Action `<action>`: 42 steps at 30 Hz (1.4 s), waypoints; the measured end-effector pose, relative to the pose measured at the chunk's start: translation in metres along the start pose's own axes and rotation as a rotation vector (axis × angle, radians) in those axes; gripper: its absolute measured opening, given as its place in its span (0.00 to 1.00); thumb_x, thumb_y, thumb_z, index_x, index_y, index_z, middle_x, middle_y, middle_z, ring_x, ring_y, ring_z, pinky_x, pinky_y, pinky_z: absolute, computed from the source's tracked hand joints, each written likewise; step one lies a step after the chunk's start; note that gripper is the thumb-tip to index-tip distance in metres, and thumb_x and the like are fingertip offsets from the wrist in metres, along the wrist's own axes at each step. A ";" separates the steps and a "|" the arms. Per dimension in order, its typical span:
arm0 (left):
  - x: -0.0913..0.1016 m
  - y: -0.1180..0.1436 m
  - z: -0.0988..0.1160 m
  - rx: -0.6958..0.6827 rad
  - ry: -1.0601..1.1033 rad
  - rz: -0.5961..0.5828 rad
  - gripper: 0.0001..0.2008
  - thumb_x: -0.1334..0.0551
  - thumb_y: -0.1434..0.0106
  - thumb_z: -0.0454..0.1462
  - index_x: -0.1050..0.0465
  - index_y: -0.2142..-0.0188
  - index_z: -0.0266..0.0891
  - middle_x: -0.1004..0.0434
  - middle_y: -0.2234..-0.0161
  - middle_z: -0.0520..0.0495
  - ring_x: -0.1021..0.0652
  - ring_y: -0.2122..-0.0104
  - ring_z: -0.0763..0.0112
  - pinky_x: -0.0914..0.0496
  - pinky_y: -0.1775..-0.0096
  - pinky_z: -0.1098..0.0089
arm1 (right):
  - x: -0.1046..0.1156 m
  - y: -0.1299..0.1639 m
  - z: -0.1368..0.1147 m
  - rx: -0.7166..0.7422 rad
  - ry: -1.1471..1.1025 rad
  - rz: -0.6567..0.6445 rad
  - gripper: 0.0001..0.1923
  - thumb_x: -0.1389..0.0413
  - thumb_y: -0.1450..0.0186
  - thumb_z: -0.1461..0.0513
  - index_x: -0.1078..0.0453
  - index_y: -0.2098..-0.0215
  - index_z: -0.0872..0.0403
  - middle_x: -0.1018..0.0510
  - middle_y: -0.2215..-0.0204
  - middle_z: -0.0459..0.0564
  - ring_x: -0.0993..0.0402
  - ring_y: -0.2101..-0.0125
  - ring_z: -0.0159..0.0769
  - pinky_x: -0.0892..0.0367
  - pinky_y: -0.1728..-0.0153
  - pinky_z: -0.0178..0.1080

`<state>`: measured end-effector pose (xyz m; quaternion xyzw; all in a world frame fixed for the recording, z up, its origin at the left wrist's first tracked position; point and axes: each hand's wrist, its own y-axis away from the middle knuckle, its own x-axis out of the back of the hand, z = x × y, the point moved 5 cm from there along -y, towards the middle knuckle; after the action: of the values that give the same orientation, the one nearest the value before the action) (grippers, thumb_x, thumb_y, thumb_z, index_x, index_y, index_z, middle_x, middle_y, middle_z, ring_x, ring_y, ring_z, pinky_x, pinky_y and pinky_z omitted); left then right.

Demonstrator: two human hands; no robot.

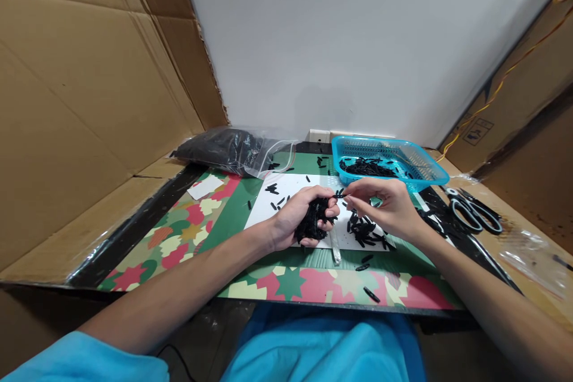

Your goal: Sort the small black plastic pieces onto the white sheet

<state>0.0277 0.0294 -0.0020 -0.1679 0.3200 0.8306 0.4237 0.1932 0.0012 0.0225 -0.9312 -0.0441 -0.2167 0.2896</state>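
Note:
My left hand point(308, 215) is wrapped round a bunch of black material point(313, 221), shiny in places; its exact make-up cannot be told. Between the thumb and fingertips of my right hand point(387, 206) is a small slim black piece point(340, 196), its end close to my left thumb. Both hands are above a white sheet point(259, 212). On that sheet, below my right hand, lies a loose pile of small, long, narrow black pieces point(364, 230). A thin whitish strip point(335, 248) lies below my left hand.
A blue plastic basket point(434, 176) with many black pieces stands at the back right. Scissors point(477, 215) lie to its right, near a clear plastic bag point(537, 259). A zip bag of dark material point(224, 149) rests at the back left. Cardboard point(89, 71) walls the left side.

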 end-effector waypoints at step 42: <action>0.001 -0.005 -0.006 -0.043 -0.070 0.038 0.12 0.36 0.37 0.47 0.32 0.66 0.41 0.39 0.71 0.55 0.36 0.80 0.77 0.45 0.89 0.81 | 0.002 0.002 -0.011 -0.010 0.176 0.075 0.08 0.40 0.29 0.58 0.24 0.62 0.53 0.29 0.81 0.41 0.35 0.82 0.27 0.42 0.79 0.33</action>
<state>0.0311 0.0280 -0.0094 -0.1418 0.2903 0.8506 0.4149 0.1912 -0.0069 0.0306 -0.9110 0.0178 -0.2871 0.2955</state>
